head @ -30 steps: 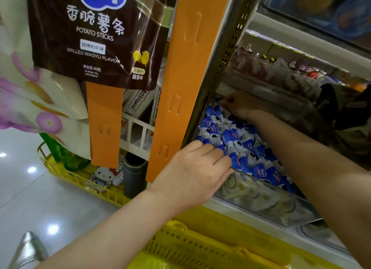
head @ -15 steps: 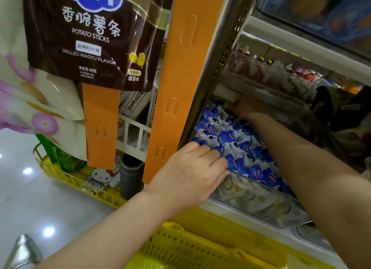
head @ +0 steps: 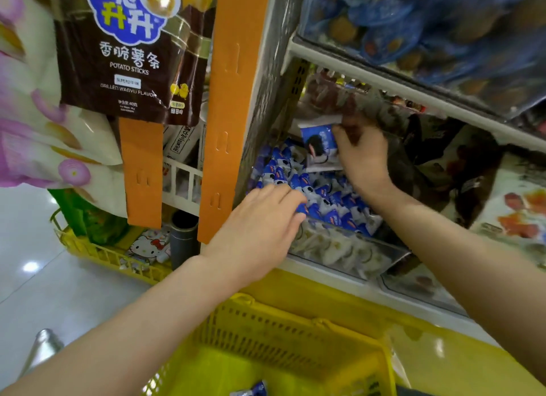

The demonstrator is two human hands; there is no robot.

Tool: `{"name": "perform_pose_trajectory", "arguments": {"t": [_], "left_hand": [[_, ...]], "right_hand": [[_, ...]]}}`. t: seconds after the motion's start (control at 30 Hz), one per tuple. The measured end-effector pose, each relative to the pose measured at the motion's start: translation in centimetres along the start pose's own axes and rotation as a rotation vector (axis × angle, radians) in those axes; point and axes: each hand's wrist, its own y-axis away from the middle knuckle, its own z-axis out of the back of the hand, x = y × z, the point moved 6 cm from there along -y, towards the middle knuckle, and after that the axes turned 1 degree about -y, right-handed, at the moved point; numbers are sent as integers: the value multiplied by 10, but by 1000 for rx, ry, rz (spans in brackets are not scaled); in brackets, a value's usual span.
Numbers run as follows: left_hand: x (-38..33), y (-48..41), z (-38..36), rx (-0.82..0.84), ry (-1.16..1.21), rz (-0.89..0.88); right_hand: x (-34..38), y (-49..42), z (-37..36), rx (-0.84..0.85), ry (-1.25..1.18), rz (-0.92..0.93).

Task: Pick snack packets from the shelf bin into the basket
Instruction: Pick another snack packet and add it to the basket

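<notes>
**A:** Where will the drop go?

**B:** Nearest the person sits the yellow slotted plastic basket [head: 295, 336], low in view, with one small blue packet [head: 251, 391] already inside.

**A:** And the hands?

**B:** Just beyond it, the left hand [head: 260, 227] rests on the heap of blue-and-white packets [head: 313, 189] at the front of the clear plastic shelf bin [head: 339, 248]. Its fingers are fairly straight and grip nothing that shows. Farther in, the right hand [head: 363, 156] pinches a blue-and-white snack packet [head: 320, 143] by its right edge, above the heap. The packet's long axis stands near upright (it is slightly blurred).

**A:** So which hand carries?

**B:** Probably the right. From that packet the basket lies down and back toward the person.

**A:** The room?

**B:** A shop aisle, with glossy white floor [head: 44, 277] to the left and a brown potato-sticks bag [head: 127, 56] hanging above.
</notes>
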Motion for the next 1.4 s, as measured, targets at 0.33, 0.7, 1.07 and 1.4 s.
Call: {"name": "perform_pose_trajectory", "arguments": {"t": [0.33,0.7,1.07,1.4], "left_hand": [[0,53,0,-94,863,647],[-7,80,-35,86,853,777],[-16,86,-65,233,1137,996],[0,84,-41,-39,885,801]], "right_hand": [[28,134,41,182,-348,-86],[5,196,2,539,-536,-406],[-9,188,23,314,-344,-314],[-32,210,16,541,-591,-762]]}}
